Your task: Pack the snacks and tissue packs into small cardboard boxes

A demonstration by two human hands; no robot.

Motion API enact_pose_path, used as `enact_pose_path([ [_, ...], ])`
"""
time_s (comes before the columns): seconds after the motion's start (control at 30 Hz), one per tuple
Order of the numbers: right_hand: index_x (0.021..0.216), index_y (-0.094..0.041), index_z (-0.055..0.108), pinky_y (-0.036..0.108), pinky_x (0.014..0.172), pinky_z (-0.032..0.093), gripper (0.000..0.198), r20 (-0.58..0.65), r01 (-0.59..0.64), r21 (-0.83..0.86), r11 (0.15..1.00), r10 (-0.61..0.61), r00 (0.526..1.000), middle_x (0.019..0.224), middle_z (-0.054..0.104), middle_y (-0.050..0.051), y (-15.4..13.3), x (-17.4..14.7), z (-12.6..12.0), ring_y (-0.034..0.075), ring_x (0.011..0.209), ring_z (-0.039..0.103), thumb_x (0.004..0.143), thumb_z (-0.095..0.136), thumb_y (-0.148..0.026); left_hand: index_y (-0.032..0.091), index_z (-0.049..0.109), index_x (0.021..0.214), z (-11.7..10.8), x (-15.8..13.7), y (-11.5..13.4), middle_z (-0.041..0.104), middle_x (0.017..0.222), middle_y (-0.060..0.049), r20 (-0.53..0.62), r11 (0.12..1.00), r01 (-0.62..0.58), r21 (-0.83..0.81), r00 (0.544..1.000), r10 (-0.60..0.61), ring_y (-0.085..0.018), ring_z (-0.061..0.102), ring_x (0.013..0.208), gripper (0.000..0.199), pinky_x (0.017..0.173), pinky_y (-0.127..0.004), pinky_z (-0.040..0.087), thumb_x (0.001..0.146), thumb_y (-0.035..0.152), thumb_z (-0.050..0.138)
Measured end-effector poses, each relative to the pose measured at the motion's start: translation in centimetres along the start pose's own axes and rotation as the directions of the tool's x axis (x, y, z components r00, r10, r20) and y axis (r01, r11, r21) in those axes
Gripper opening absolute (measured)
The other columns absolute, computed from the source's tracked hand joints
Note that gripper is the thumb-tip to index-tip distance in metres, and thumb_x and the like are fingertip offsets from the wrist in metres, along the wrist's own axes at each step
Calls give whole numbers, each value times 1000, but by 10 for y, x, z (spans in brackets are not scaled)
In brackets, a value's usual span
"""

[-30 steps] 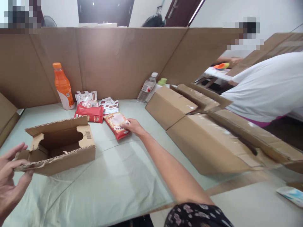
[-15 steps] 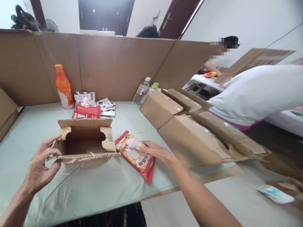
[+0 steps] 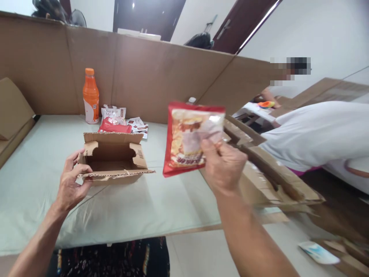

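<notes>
My left hand [image 3: 74, 177] grips the left side of a small open cardboard box [image 3: 115, 179], fingers inside or over the edge and thumb on its front flap. The box's flaps stand up and no contents show in it. My right hand [image 3: 225, 165] pinches a red snack packet [image 3: 187, 142] by its right edge and holds it up in the air, right of the box. The packet is slightly blurred, with a food picture and printed lettering on its front. Behind the box lie a red packet [image 3: 118, 126] and white packets [image 3: 113, 111].
An orange drink bottle [image 3: 91, 98] stands against the cardboard partition [image 3: 144, 73]. Larger open cardboard boxes [image 3: 256, 181] sit along the table's right side. A clear bottle's white cap [image 3: 191, 100] shows behind the held packet. A person in a white shirt [image 3: 314, 134] bends over at right.
My right hand has lifted the red snack packet off the table, turning it upright. The left hand stays on the box. The view has shifted slightly.
</notes>
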State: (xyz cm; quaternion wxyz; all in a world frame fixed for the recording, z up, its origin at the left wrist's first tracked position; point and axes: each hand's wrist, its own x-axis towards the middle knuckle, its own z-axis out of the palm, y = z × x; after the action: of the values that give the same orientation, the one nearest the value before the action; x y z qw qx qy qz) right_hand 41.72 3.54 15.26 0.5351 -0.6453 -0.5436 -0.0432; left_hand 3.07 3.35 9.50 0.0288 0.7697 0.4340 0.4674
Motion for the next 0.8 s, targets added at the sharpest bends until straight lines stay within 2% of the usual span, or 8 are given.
enact_pose_path([
  [0.07,56,-26,36,31,59,37,54,-201,167,33,985,-157,967,58,31,-2,-36,6,6,16,59,36,94,57,-57,23,69,90,2,0,-1,53,148,-10,-14,1000,0,-9,1000,0,-31,57,139,18,111,-52,56,85,8,60],
  [0.17,61,-24,45,31,66,44,48,-241,412,140,900,-372,896,62,40,-2,-79,9,35,16,61,45,101,55,-49,23,69,89,4,0,-2,53,148,-10,-26,1000,10,-10,1000,-10,-31,58,138,18,111,-51,55,84,8,60],
  [0.27,69,-23,57,31,73,49,39,29,542,319,777,-580,814,72,59,2,-96,4,72,17,72,58,104,52,-38,21,70,88,4,-1,-3,53,145,-11,-29,1000,28,1,999,-28,-31,59,133,16,110,-51,55,82,9,61],
  [0.33,75,-22,65,30,76,49,33,351,554,374,744,-666,658,82,69,6,-94,0,92,18,79,64,104,53,-31,21,70,88,4,-1,-3,55,137,-12,-36,999,44,27,998,-43,-31,60,127,15,106,-50,56,80,11,62],
  [0.43,76,-19,72,28,71,45,28,775,622,267,736,-548,315,87,76,7,-88,-2,107,18,81,67,100,57,-21,20,71,85,4,-2,-4,56,131,-12,-43,998,50,45,998,-49,-30,59,123,15,101,-46,56,81,10,61],
  [0.5,80,-17,75,28,68,41,25,905,696,162,700,-386,177,91,78,8,-90,-3,108,19,84,69,98,57,-16,20,71,83,5,-1,-3,55,133,-13,-34,999,39,33,999,-38,-29,58,125,17,102,-45,55,83,9,59],
  [0.67,99,-15,80,30,67,38,26,975,813,104,573,-222,31,103,78,12,-115,-12,108,23,95,70,98,54,-13,21,71,85,9,3,-2,54,136,-12,10,999,43,8,999,-43,-29,58,126,16,102,-44,55,81,9,62],
  [0.8,99,-17,80,31,64,35,25,985,779,142,611,-166,-49,100,80,11,-126,-16,118,23,88,71,99,55,-17,21,68,84,7,2,-3,53,140,-13,44,1000,17,9,999,-17,-31,58,129,13,103,-45,55,81,10,61],
])
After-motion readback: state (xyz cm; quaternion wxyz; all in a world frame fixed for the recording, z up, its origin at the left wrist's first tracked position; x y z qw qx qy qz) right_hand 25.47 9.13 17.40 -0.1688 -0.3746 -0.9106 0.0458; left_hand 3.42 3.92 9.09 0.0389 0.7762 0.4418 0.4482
